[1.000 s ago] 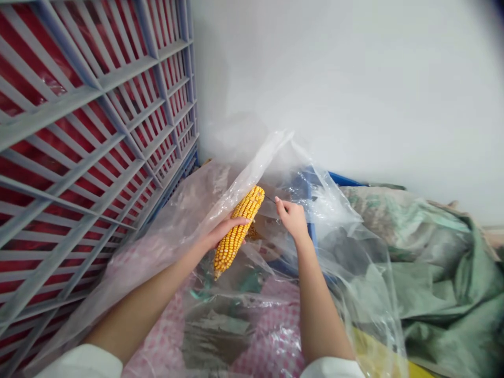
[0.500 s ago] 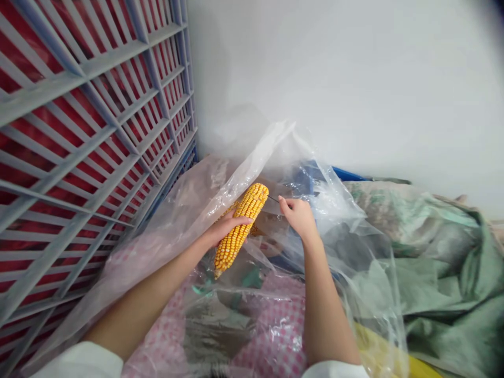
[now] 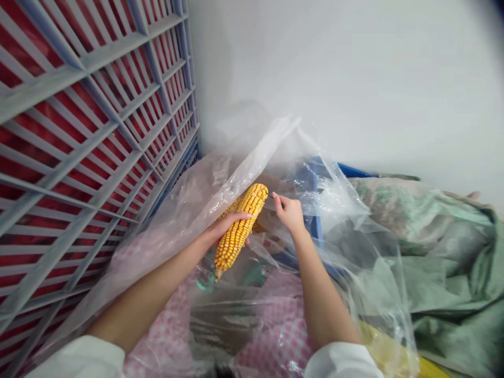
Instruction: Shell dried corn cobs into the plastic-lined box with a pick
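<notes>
the corn cob (image 3: 232, 245) is held tilted over the clear plastic (image 3: 264, 155), its blunt end up and to the right. the left hand (image 3: 225, 228) wraps its middle, thumb on top; the right hand (image 3: 290, 212) pinches a thin dark pick (image 3: 270, 196) at the upper end, though it is too small to tell whether it pierces the kernels. a firm left grip, fingers clear of the point, and short, controlled strokes would likely serve best. more corn (image 3: 229, 209) lies behind, a slatted crate (image 3: 114, 63) at left, green sacking (image 3: 429, 286) at right.
</notes>
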A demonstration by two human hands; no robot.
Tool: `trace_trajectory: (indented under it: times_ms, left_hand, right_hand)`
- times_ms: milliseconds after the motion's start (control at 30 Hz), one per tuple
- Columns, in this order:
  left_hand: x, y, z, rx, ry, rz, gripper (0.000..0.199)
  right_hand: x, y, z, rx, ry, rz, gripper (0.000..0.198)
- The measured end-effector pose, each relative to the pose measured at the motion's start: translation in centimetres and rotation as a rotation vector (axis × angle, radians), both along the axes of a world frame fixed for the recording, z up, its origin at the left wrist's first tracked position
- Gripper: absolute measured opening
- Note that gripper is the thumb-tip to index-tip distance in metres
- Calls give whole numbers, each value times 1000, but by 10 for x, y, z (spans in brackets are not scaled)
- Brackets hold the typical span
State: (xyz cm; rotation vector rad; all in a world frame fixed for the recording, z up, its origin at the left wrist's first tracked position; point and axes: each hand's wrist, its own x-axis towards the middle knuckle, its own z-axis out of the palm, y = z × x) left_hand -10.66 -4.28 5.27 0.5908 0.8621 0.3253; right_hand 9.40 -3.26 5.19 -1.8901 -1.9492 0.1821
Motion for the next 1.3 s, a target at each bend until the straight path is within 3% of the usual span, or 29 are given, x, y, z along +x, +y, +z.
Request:
trace_trajectory:
  times_ms: [133,200,500,733,900,967,1167,1300]
  left_hand:
    - [-1,-3,6,-111,-175,29,34]
    - [0,-2,8,-116,-160,51,33]
    - [1,9,-3,-26,-76,185,35]
    - [3,7,4,-24,-36,84,34]
    - [5,4,2,77,41,13,31]
    - [5,2,4,34,37,-6,32]
    - [-6,6,15,-169,-386,58,33]
    - [-9,10,14,-268,-456,-2,34]
  right_hand:
    - [-9,5,-9,51,106,-16,52]
    - [-10,6,-7,55,142,-36,52]
    - [8,-1,27,-52,110,-55,52]
    - [2,1,31,-95,6,-80,52]
    - [-7,-7,29,-68,-222,-170,48]
    - [-11,-9,25,-31,-276,-178,48]
    - [-20,-4,2,104,-16,-138,52]
    - [-21,-1,-2,120,128,-106,51]
